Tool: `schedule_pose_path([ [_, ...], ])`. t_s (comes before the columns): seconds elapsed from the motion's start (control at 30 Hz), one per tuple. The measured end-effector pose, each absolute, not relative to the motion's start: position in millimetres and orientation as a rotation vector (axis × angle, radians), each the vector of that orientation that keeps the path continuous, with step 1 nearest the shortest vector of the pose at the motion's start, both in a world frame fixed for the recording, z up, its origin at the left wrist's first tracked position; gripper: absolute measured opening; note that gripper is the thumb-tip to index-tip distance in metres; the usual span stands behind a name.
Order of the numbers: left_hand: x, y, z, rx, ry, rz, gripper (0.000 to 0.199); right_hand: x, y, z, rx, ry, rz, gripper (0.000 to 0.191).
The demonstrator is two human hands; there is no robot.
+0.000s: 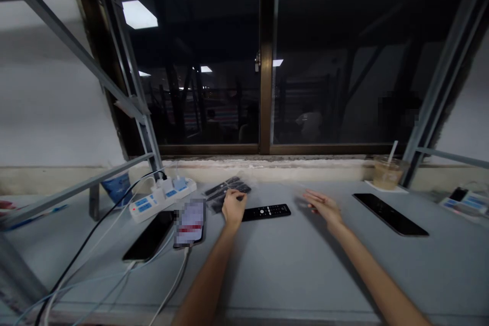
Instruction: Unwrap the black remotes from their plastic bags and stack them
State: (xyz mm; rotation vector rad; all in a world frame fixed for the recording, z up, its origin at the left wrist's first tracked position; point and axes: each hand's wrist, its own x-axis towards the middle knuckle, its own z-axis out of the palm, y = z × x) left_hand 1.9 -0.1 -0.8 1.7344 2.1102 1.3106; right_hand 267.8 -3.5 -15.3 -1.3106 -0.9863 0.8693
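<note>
A black remote control [269, 212] lies on the grey table [290, 265] in the middle. My left hand [234, 207] is at the remote's left end, fingers curled together in a pinch; what they hold, if anything, cannot be made out. Just behind that hand lie clear plastic bags [221, 192] with dark items inside. To the right of the remote, my right hand [324, 207] hovers with its fingers stretched out, holding nothing.
At the left are a white power strip [145, 206] with cables, a dark phone [151, 237] and a lit phone [191, 221]. A black tablet-like device [389, 214] and a drink cup [386, 173] stand at the right. Metal posts [141, 137] frame the table.
</note>
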Motion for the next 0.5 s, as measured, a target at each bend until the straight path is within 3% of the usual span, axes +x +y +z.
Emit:
schedule_pose_path([
  [0.5,4.3,-4.6,2.8,1.727,2.102,1.263,0.007,265.5,-8.6,-6.9,-1.382,-0.927,0.825,0.036],
])
